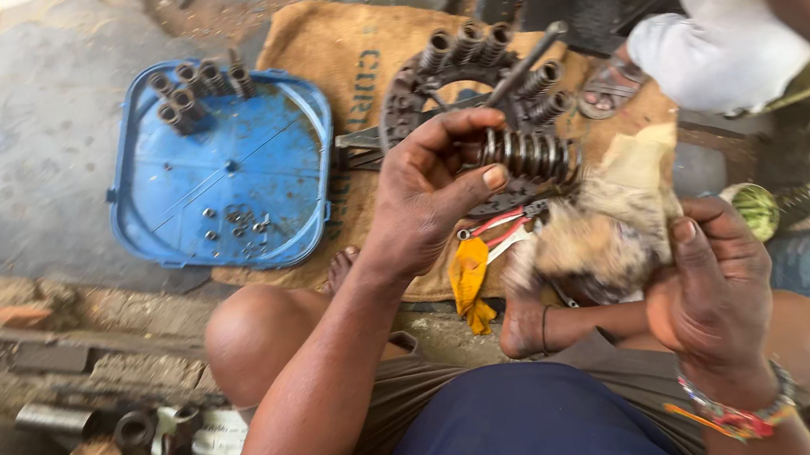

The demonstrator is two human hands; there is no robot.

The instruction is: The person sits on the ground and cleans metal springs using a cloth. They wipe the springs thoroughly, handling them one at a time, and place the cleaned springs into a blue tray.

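My left hand (426,190) grips a greasy coil spring (530,153) between thumb and fingers, held over a round metal clutch plate (404,100) lying on a brown sack (347,58). More springs (466,44) stand upright along the plate's rim. My right hand (711,276) clutches a frayed tan rag (596,227), which touches the end of the held spring.
A blue plastic lid (220,182) at the left holds several springs (195,91) and small loose parts. Red-handled pliers (500,227) and a yellow cloth (469,281) lie by my foot. Another person's sandalled feet (611,85) and a white garment are at the upper right. A metal rod (528,62) leans across the plate.
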